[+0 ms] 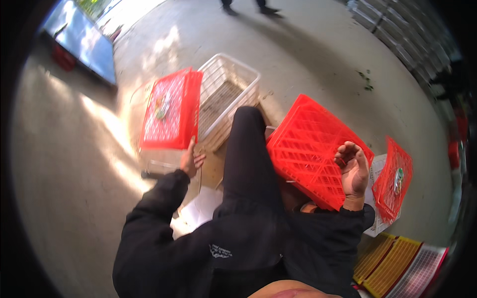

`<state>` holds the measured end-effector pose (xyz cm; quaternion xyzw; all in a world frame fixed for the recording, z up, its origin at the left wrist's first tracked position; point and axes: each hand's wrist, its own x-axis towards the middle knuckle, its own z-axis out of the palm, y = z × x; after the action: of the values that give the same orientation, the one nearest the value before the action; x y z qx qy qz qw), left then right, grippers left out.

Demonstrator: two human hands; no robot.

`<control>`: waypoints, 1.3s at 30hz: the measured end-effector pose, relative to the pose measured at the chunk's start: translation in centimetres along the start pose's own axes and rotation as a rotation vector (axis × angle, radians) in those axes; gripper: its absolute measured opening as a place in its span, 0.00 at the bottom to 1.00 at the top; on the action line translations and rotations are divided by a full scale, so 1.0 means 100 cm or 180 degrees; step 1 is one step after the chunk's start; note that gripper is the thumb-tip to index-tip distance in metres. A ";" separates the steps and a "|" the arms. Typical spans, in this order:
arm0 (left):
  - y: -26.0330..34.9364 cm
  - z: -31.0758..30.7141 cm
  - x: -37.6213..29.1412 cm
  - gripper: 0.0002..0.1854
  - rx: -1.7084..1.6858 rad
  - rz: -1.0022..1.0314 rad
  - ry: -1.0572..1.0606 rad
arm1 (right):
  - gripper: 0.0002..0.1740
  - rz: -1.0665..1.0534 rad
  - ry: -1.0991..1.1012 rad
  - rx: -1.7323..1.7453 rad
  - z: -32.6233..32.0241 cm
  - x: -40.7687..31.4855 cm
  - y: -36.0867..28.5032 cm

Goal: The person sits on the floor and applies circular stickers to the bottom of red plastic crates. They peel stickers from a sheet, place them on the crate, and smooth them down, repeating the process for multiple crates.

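Note:
My left hand (192,160) is at the lower right corner of a stack of red plastic lattice panels (171,111), its thumb against the corner and its other fingers spread. A small packet (163,107) lies on the top panel. My right hand (350,165) is raised with curled fingers above a red plastic crate (313,145); a thin red thing shows at its fingers, too small to name. Between my left hand and my knee stands an off-white plastic basket (248,93). Right of my right hand, another red lattice panel (389,186) bears a small packet (398,181).
Yellow and white grids (391,260) lie at the lower right. White sheets (201,206) are beside my leg. A reflective dark-edged panel (84,41) stands upper left, stacked pale crates (402,33) upper right. A person's feet (249,9) are at the top.

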<state>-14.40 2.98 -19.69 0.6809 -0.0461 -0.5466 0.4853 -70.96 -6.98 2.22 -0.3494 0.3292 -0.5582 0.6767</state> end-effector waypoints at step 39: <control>-0.059 -0.249 -0.030 0.34 -0.3379 0.1822 -0.0419 | 0.32 0.1044 -0.0485 -0.0221 0.031 0.046 0.052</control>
<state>1.33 23.01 -23.48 0.2712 0.0217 -0.3836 0.8825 -64.91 -10.48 -0.77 -0.3555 0.3486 -0.4005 0.7692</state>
